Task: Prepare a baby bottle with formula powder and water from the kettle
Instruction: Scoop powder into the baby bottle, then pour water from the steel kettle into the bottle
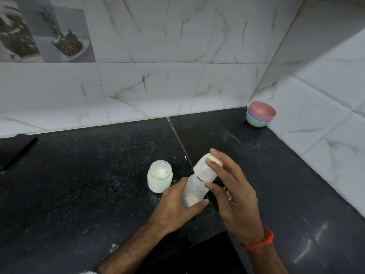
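Note:
A clear baby bottle [194,189] with a white cap [205,169] is tilted above the black counter, a little white powder showing at its base. My left hand [175,208] grips the bottle's lower body. My right hand [231,192] has its fingers around the cap and collar. Just left of the bottle stands an open jar of white formula powder [159,176]. No kettle is in view.
A stack of coloured bowls [260,114] sits in the back right corner against the tiled wall. A dark flat object [15,149] lies at the far left of the counter [98,175]. White powder specks are scattered on the counter. A red packet edge shows behind my right hand.

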`<state>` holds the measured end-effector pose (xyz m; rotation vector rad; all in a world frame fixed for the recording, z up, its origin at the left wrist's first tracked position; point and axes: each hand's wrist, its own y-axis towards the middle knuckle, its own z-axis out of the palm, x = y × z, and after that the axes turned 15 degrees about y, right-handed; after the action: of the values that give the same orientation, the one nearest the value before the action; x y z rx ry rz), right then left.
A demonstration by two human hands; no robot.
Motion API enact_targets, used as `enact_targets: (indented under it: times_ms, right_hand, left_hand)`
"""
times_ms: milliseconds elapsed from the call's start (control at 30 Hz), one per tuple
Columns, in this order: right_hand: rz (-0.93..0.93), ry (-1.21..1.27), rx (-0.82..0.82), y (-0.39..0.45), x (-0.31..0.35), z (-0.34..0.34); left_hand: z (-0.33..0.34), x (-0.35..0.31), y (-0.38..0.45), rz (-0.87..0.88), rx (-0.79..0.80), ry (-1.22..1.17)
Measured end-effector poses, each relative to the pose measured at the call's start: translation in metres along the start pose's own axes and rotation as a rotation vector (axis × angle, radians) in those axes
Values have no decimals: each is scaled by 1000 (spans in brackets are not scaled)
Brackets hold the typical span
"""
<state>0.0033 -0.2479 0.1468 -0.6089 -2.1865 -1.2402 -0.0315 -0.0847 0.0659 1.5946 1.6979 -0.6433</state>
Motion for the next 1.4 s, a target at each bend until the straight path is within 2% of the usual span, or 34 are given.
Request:
enact_targets:
  times_ms: [100,233,333,433,533,633,700,833,933,1100,1200,1267,1300,1333,1400]
  right_hand:
    - [98,116,4,-1,-5,-1]
    - [337,594,-303,-2,-3,-1]
    - [584,894,-531,-5,-18,2]
    - [762,1099,-611,-13,-45,12]
    - [870,945,-503,-22,-72,28]
    - [918,483,-292,-26,-105,47]
    - [871,192,-138,-27,-128,61]
    - [871,-80,39,-33,-169,83]
    - [891,-220,98,-42,-186,89]
    - [841,-185,50,-46,-177,84]
    - [581,-116,-55,-48,-140,68]
    - [336,-142,-215,-55,-112,51]
    - [290,-143,-332,-59,-100,40]
    - [314,-138,-453,-65,-93,28]
    - [479,-134,-646,-80,-96,3]
  left_hand:
    - [1,1,-2,-13,13,5]
    - [-2,0,-3,-35,10,7]
    - [-4,1,-2,-48,-16,4]
    - [-7,8,-4,-65,-50,15]
    - [-13,17,-11,-118,-89,1]
    - [-20,24,-19,-152,-121,-11]
    - [-23,26,-23,-170,-139,-13]
    - [-26,28,-30,-176,-182,11]
    - [-27,30,-34,-178,-200,30]
    - [-24,33,-35,-190,-215,26]
    - [-18,28,-33,-179,-214,4]
    - [-13,22,-31,-156,-197,-18]
    - [-9,19,-30,-146,-189,-32]
    - [-6,17,-30,-138,-179,-48]
    - [3,13,-30,-123,-151,-72]
